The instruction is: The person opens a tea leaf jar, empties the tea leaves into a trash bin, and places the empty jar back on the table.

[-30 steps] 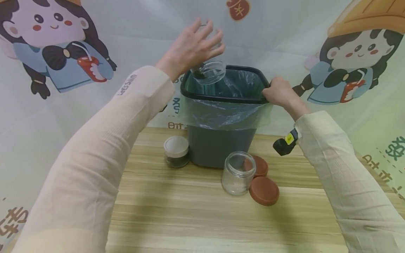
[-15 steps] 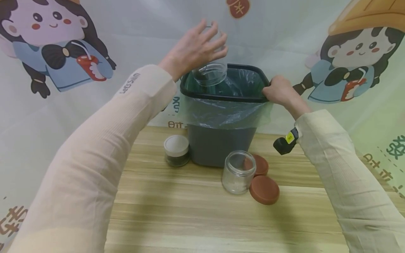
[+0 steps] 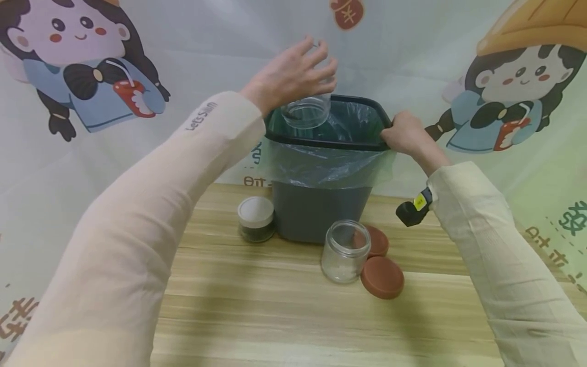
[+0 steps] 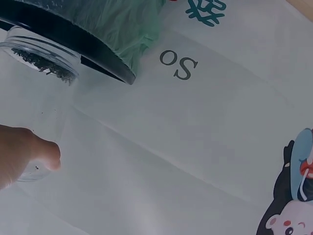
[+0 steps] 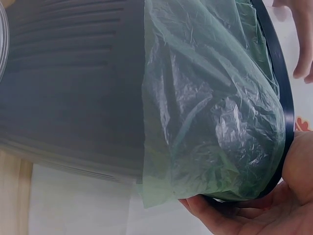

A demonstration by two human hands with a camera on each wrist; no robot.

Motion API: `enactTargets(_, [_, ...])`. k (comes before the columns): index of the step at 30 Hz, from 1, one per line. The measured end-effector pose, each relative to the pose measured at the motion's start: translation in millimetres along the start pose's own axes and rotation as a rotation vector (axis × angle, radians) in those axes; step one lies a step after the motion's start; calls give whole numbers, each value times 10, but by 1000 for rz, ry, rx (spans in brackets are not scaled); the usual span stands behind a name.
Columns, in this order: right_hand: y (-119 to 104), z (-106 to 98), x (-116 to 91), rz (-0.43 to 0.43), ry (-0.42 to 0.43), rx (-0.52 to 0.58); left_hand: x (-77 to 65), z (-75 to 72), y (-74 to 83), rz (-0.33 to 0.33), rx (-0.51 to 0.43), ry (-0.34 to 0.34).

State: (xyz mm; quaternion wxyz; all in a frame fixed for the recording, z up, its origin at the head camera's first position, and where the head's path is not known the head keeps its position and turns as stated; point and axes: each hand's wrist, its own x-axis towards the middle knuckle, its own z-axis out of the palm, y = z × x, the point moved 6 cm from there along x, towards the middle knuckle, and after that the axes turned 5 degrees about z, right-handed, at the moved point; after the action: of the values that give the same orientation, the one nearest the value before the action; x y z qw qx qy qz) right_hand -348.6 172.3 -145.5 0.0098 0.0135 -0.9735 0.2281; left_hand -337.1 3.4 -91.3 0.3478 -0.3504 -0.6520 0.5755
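Observation:
My left hand (image 3: 298, 74) grips a clear glass jar (image 3: 306, 113), turned mouth-down above the left part of the trash can (image 3: 321, 214). In the left wrist view, dark dry shreds (image 4: 45, 64) lie inside the jar near its mouth, and my thumb (image 4: 41, 152) presses on its side. My right hand (image 3: 405, 133) holds the can's black rim (image 3: 327, 145) at the right corner. In the right wrist view, those fingers (image 5: 208, 213) curl under the rim beside the translucent green bag (image 5: 205, 107) that lines the can and folds over its edge.
On the wooden table (image 3: 293, 316) stand an uncovered glass jar (image 3: 344, 260) and a white-lidded jar (image 3: 256, 219) with dark contents. Two reddish-brown lids (image 3: 382, 277) lie to the right. Behind the can hangs a printed cloth (image 3: 206, 46).
My left hand has shifted right and slightly down with the upturned jar, and fewer dark shreds show in it. My right hand stays on the rim.

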Motion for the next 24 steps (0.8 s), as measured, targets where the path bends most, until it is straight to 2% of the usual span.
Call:
enactTargets(7, [19,31,-8,-8,9,0,141,-43,130,183,147,-54])
enactTargets(13, [-2,44,-7,-24,19,-18,234,-103,240,302,214,-29])
enactTargets(18, [-5,34,-5,-19,13,-36,284,-128,305,348,287,-55])
enactTargets(24, [4,8,1,-15,1,-32,338,-128,332,363,357,-112])
